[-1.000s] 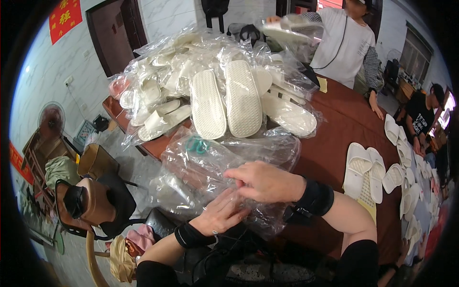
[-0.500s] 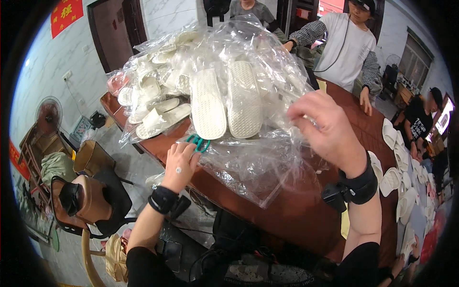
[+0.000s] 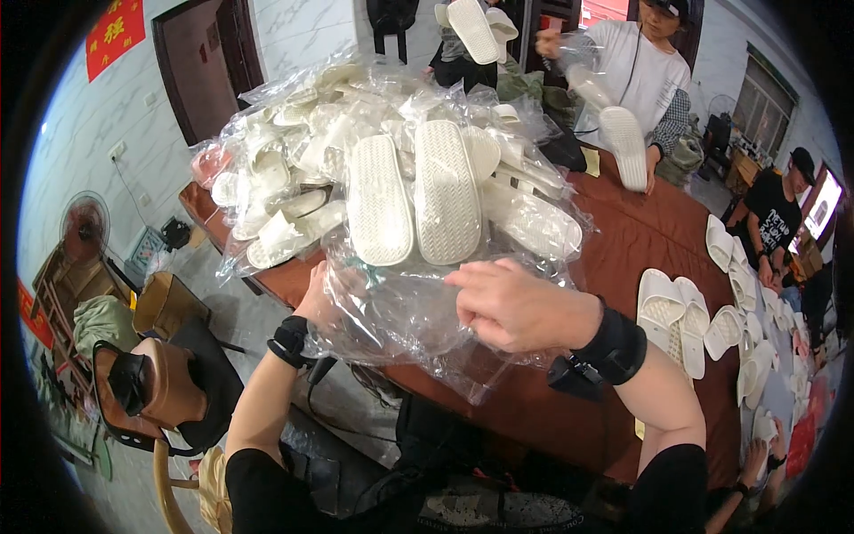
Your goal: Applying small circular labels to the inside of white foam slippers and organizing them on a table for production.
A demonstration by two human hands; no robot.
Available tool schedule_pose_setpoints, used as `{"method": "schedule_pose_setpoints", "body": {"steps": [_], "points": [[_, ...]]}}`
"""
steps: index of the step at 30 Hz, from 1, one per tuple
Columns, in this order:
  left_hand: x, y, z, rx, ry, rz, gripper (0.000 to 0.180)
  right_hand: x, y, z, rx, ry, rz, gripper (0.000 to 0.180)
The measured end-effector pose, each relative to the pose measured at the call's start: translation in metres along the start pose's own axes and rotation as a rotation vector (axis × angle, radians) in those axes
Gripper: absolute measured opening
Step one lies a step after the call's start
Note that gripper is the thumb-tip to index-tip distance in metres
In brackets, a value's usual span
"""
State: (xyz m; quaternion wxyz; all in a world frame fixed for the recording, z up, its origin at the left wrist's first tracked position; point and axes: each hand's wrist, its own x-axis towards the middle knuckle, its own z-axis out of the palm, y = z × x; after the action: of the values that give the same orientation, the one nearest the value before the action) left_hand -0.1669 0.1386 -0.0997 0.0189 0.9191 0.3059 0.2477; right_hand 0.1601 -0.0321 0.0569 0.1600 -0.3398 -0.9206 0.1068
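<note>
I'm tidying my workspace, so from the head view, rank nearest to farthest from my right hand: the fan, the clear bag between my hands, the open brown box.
1. Clear bag, directly at your right hand.
2. Open brown box, off to the left.
3. Fan, farther left.

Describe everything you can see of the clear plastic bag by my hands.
The clear plastic bag looks like thin, glossy, see-through film, crumpled and loosely spread, with no slipper plainly inside. It lies at the near side of the slipper pile, over the brown table cover. The left hand shows through film at its left; the right hand is over its right part, its grip unclear. Its opening cannot be made out.
</note>
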Motion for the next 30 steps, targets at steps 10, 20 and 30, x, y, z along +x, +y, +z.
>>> {"method": "schedule_pose_setpoints", "body": {"steps": [10,20,30], "points": [[0.048,0.016,-0.052,-0.735,0.101,-0.668,0.025,0.018,0.029,0.031,0.201,-0.438,0.239,0.007],[0.086,0.008,-0.096,-0.816,0.059,-0.752,0.023,0.048,0.052,0.047,0.304,-0.523,0.234,0.033],[0.098,0.007,-0.118,-0.877,0.124,-0.766,0.027,0.089,0.064,0.073,0.293,-0.252,0.306,0.078]]}}
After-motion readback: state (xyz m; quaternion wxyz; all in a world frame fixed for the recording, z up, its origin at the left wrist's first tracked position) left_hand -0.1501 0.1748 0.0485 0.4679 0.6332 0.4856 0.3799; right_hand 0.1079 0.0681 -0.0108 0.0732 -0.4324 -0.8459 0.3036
